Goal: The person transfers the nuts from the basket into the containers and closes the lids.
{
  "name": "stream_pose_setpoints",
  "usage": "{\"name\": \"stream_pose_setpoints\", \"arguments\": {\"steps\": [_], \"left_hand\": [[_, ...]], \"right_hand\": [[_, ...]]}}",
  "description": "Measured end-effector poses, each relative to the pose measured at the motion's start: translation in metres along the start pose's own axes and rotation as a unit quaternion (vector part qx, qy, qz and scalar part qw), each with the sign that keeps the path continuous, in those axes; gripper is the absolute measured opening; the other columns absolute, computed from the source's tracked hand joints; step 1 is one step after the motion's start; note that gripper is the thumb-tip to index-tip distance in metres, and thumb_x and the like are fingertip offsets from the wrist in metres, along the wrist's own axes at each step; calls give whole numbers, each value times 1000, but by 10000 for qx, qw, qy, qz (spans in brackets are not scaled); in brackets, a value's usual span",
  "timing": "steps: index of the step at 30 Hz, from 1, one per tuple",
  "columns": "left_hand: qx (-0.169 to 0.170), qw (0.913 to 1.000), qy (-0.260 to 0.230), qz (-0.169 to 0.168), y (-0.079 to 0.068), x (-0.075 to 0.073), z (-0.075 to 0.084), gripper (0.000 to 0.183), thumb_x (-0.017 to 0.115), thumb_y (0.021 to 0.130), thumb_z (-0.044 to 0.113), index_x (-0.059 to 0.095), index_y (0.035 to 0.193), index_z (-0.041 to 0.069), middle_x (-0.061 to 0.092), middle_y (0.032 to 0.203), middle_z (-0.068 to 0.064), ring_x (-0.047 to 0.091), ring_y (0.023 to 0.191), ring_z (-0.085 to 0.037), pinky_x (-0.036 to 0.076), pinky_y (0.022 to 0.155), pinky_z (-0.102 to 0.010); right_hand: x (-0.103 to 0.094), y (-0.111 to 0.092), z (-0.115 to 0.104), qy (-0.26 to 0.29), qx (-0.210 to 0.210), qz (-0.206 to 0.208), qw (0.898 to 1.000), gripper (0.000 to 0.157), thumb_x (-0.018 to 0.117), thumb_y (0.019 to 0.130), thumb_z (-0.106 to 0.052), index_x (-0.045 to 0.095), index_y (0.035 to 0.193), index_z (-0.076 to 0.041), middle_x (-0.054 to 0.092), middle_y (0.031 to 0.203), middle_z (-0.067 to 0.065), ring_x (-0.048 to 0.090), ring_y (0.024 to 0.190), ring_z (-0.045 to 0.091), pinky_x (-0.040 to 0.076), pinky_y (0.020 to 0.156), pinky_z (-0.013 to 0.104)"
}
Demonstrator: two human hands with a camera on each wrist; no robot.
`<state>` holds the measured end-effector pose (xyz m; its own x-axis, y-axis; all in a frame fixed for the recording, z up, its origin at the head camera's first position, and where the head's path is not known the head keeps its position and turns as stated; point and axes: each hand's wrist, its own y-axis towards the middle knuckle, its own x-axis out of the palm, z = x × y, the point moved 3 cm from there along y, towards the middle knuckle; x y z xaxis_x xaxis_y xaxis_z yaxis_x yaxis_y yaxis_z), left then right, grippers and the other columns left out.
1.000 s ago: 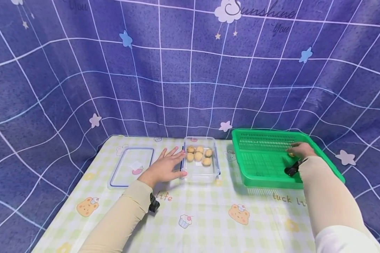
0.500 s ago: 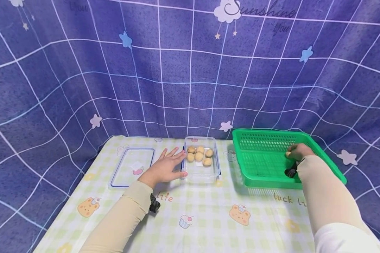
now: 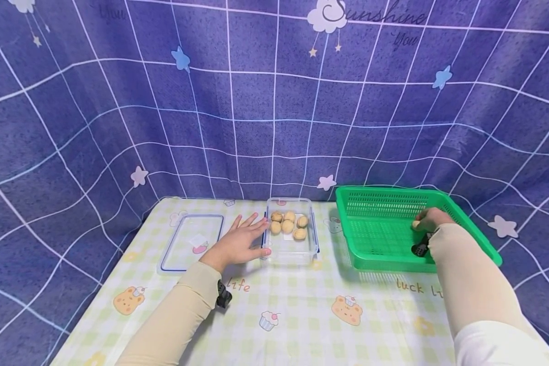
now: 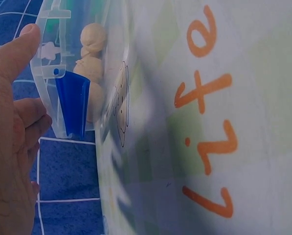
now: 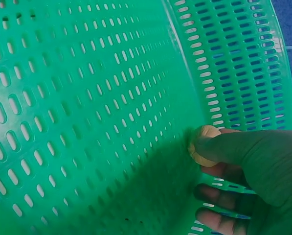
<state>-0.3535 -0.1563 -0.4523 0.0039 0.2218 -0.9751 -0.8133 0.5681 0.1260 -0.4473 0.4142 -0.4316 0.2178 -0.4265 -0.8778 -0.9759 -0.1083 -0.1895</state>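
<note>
My left hand (image 3: pixel 238 245) is spread at the left side of a clear plastic food container (image 3: pixel 293 251), fingertips and thumb right at its rim. A blue side clip (image 4: pixel 73 105) of the container hangs down in the left wrist view. Several tan, round walnuts (image 3: pixel 287 226) sit inside, grouped toward the back. Over at the right, my right hand (image 3: pixel 434 219) reaches into a green slotted basket (image 3: pixel 375 262). Between its thumb and forefinger it pinches one walnut (image 5: pixel 204 146), low against the basket's side; the other fingers are loosely bent beneath.
A clear lid with a blue seal (image 3: pixel 170 268) lies flat left of the container. The checked tablecloth (image 3: pixel 311 335) covers the table, and a blue grid-patterned curtain (image 3: pixel 256 101) hangs right behind it. Each wrist carries a small black camera (image 3: pixel 224 294).
In the basket, my right hand has shifted slightly left, and more of the walnut shows at its fingertips. The left hand stays at the container.
</note>
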Motion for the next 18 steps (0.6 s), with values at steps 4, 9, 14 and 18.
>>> {"name": "stream_pose_setpoints", "arguments": {"steps": [4,9,14,18], "left_hand": [[6,10000,11,-7,1,0,0,81,56,97,59,38,156,7,31,164,-9,12,155,-33,-5,121,-59],[22,10000,61,-13,1,0,2,83,54,97,62,38,156,7,30,164,-8,11,155,-32,-5,122,-59],[27,10000,33,24,1,0,1,82,55,97,61,38,156,6,32,163,-9,13,155,-34,-4,121,-61],[31,10000,21,50,1,0,1,82,55,97,59,38,156,5,33,163,-10,15,154,-35,-3,121,-61]], "right_hand": [[0,-1,-1,268,87,-36,9996,49,70,92,-22,58,122,16,64,109,32,59,95,39,53,81,48],[-5,0,-5,122,20,172,9998,50,70,90,-23,58,121,14,64,108,31,60,92,39,53,75,43],[-7,0,-12,271,82,252,9993,55,70,90,-26,56,128,12,64,105,31,61,89,36,53,67,39],[-5,0,-20,697,112,246,9972,57,68,93,-28,53,134,9,61,112,33,61,90,34,57,64,40]]}}
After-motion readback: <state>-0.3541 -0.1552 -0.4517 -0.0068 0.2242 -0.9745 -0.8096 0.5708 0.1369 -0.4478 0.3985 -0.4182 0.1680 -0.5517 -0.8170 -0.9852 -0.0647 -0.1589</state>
